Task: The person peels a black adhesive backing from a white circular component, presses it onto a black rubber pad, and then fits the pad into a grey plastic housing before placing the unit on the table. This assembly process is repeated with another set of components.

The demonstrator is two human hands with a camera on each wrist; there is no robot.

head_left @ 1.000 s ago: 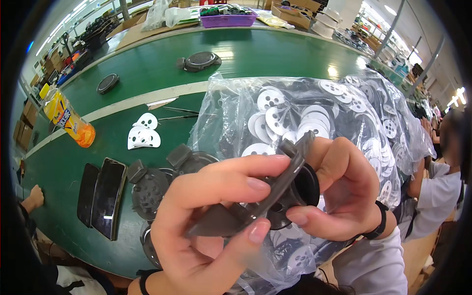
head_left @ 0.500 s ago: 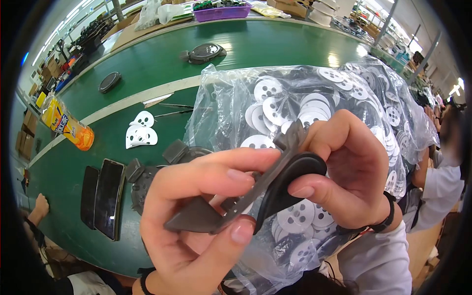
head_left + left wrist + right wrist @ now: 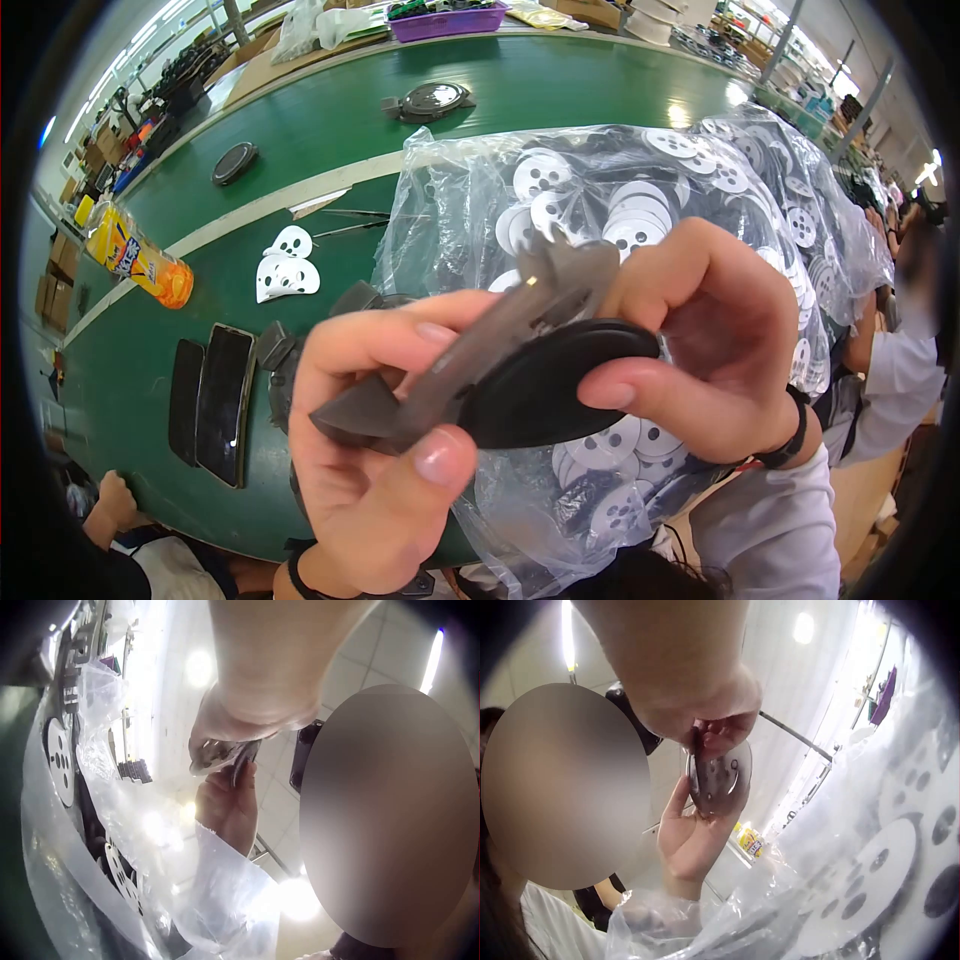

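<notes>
In the head view my left hand (image 3: 375,500) grips a grey translucent plastic housing (image 3: 455,365) with a tab at one end, thumb on its near edge and fingers behind. My right hand (image 3: 725,350) pinches a smooth black oval-looking disc (image 3: 540,390) at its right edge, thumb on top. The disc lies against the near side of the housing, and the contact between them is hidden. The right wrist view shows the housing (image 3: 724,780) from below, its round face dotted with holes. Similar dark housings (image 3: 280,380) lie on the table, partly behind my left hand.
A clear plastic bag (image 3: 415,230) of white perforated discs (image 3: 545,178) spreads beneath and beyond my hands. Two phones (image 3: 225,400), a drink bottle (image 3: 135,260), white cut pieces (image 3: 287,278) and a thin metal tool (image 3: 350,228) lie left. Dark round parts (image 3: 432,100) sit on the green belt (image 3: 560,80).
The black disc has turned from nearly edge-on to show its broad smooth face, now close along the housing. The housing has tilted, and my left thumb and fingers have shifted left.
</notes>
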